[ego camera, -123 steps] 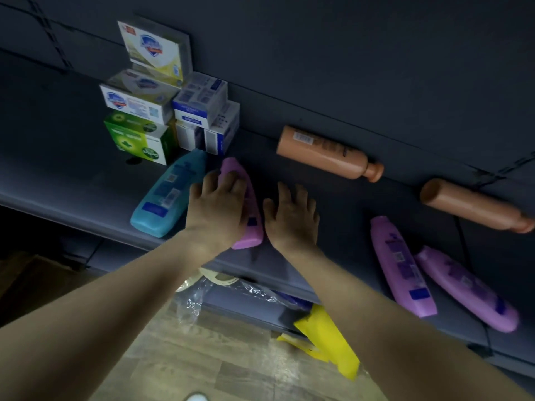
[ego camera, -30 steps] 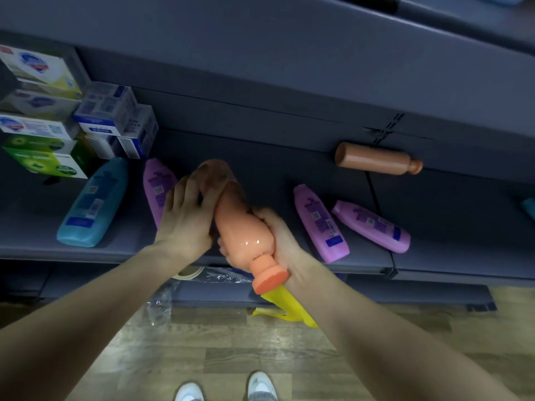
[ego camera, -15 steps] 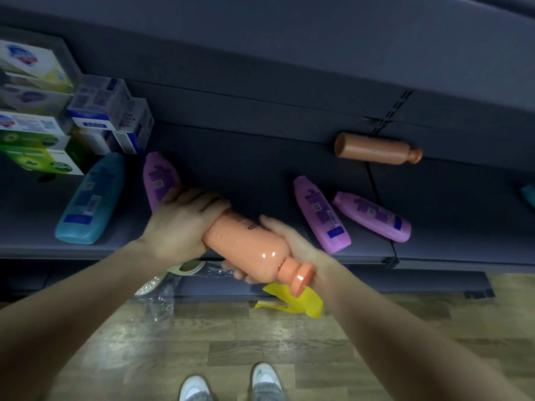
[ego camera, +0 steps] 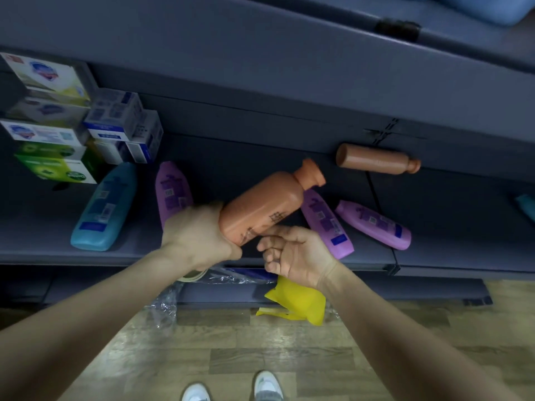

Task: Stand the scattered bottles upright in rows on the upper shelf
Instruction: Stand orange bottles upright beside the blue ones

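Item in hand: one orange bottle (ego camera: 262,208), gripped round its base by the left hand (ego camera: 199,237), fingers curled tight about it; the bottle is tilted, cap pointing up and to the right, held in the air in front of the shelf (ego camera: 43,227). Right hand (ego camera: 295,254): palm up, fingers loosely spread, holding nothing, fingertips just beside or barely touching the bottle's lower side; contact cannot be told for certain. Lying flat on the shelf: one blue bottle (ego camera: 105,208) at left; one purple bottle (ego camera: 172,189) partly behind the left hand; two more purple bottles (ego camera: 328,225) and (ego camera: 373,224) at right, close together; a second orange bottle (ego camera: 376,158) lying against the back wall. Stacked soap boxes (ego camera: 49,123) occupy the far left corner. None of these bottles stands upright yet, so the task appears to be near its start. Handling note, as judgement: bring the tilt to vertical before lowering, cap uppermost; use the free right hand to steady the shoulder of the bottle while the left sets the base flat; choose a bare patch toward the back so later rows can fill in front; release only once the base sits fully flat, since a tall narrow bottle may topple onto its neighbours.
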A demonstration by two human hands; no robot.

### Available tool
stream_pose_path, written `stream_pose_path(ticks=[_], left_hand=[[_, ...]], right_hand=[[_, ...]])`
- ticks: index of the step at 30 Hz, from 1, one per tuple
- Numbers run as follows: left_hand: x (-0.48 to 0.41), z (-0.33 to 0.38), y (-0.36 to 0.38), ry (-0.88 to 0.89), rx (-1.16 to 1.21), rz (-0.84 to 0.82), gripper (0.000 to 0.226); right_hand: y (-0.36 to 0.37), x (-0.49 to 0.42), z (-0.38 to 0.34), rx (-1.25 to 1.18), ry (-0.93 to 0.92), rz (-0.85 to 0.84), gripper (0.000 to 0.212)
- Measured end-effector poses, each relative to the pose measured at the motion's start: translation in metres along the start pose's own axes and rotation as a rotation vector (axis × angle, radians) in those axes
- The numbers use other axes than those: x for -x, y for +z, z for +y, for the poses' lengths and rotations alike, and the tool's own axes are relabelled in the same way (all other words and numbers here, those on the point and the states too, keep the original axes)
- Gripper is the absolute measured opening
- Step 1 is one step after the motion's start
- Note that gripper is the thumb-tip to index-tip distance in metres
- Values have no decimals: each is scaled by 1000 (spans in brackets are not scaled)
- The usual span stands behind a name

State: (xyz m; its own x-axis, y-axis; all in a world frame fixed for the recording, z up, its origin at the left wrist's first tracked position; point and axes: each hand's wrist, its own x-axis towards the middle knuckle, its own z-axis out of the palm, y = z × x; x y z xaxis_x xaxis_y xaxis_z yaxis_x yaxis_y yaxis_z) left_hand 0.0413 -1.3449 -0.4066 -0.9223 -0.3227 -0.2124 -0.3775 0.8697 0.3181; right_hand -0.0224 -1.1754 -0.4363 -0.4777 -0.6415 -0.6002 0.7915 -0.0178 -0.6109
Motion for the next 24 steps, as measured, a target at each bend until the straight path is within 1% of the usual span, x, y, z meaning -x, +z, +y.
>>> stream_pose_path(ticks=[1, 4, 6, 10, 13, 15, 16, 19, 21, 24], left_hand=[[0, -1, 0, -20, 25, -25, 46], [1, -4, -1, -74, 101, -99, 44], [3, -6, 1, -104, 177, -164, 46], [12, -9, 10, -134, 331, -249, 49], [18, -5, 19, -130, 422, -292, 49], [21, 1, 27, -123, 484, -318, 51], [22, 5, 30, -118, 515, -331, 51], [28, 19, 40, -108, 595, -373, 60], [34, 31, 48, -105, 639, -399, 64], [44, 54, 62, -106, 685, -420, 69]], right_hand=[[1, 1, 1, 58, -20, -9, 25], [2, 0, 3, 214, -58, -16, 28], [5, 1, 4, 277, -94, -19, 31], [16, 2, 7, 272, -168, -19, 38], [18, 3, 15, 266, -183, 44, 51], [14, 6, 18, 233, -202, 82, 54], [11, 9, 19, 225, -209, 97, 51], [-3, 22, 18, 239, -222, 120, 32], [-15, 32, 18, 252, -224, 126, 29], [-34, 49, 19, 267, -224, 155, 31]])
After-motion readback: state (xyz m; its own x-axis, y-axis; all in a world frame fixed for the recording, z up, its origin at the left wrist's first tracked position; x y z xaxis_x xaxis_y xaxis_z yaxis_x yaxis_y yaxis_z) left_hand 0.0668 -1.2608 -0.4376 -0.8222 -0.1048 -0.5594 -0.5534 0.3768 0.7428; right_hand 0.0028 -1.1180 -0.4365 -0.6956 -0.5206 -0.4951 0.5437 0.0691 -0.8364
